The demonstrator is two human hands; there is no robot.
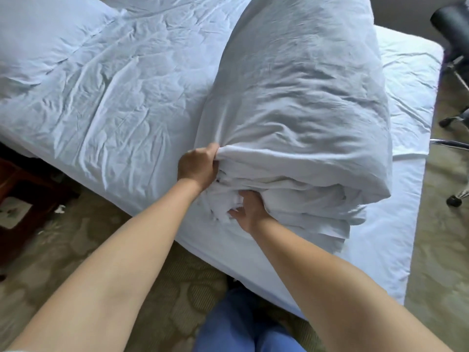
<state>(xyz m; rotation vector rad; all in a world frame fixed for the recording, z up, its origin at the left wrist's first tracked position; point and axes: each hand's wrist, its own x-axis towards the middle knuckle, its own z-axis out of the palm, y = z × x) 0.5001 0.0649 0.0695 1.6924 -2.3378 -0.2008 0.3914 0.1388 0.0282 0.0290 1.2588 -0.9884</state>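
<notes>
Left hand (pixel 198 166) and right hand (pixel 250 209) both work at the near end of a folded white duvet (pixel 304 97), which lies as a thick bundle across the bed (pixel 380 270), running from close to the bed's near edge towards its far edge. Left hand: fingers curled tight, gripping a gathered fold of the uppermost layer at the bundle's near left corner; creases radiate through the cloth from the grip. Right hand: pushed in among the stacked layers just below and to the right of the left hand, thumb spread outside the cloth, the other fingers buried in the folds, so whether they clasp a layer cannot be told. A crumpled white sheet (pixel 114 110) covers the bed on both sides of the bundle. Pillow (pixel 38 34) at the far left corner of the bed, well apart from the duvet. Dark wooden stand (pixel 25 189) on the patterned carpet (pixel 165 288) beside the bed's left edge; wheeled office chair (pixel 454 59) beyond its right edge. Blue trousers (pixel 241 326) of the person show lowest, between the two forearms
</notes>
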